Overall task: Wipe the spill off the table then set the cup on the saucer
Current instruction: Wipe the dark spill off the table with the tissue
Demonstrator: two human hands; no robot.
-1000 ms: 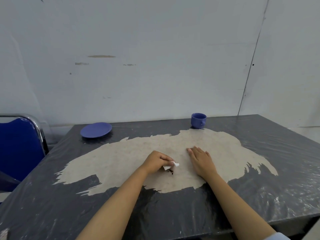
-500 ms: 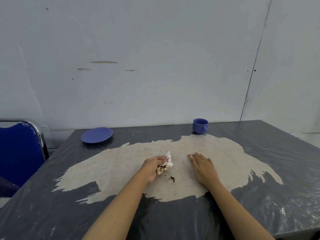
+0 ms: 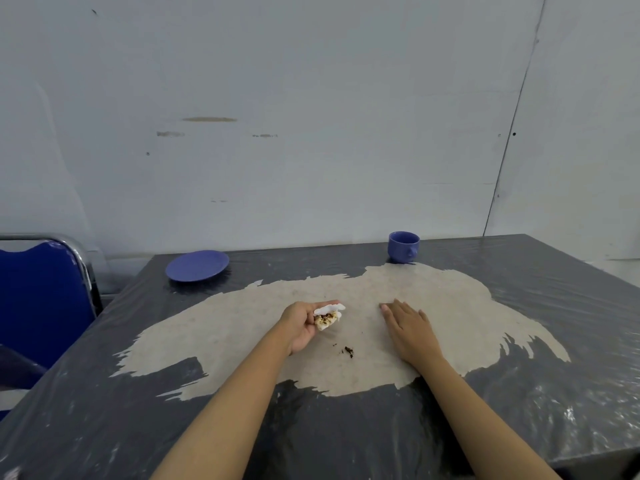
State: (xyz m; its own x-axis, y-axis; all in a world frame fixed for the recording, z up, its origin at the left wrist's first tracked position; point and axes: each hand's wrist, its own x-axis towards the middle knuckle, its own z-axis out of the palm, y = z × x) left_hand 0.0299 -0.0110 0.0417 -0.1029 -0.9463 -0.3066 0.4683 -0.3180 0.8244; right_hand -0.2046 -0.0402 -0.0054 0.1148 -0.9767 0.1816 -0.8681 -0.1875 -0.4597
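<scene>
Head view, near to far:
1. Spill: dark crumbs on the surface, between both hands.
2. Left hand: raised, palm up, clasping a stained tissue.
3. Right hand: flat, fingers spread, grasping nothing.
4. Saucer: far left.
5. Cup: far right, upright, well apart from saucer.

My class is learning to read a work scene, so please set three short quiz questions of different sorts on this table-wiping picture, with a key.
1. True or false: the blue ceramic cup stands on the round blue saucer.
2. Which hand holds the crumpled white tissue with brown stains?
A. left hand
B. right hand
C. neither
3. Fill in: dark crumbs of the spill lie on the table ____ the two hands.

Key: 1 false, they stand apart; 2 A; 3 between.
</scene>
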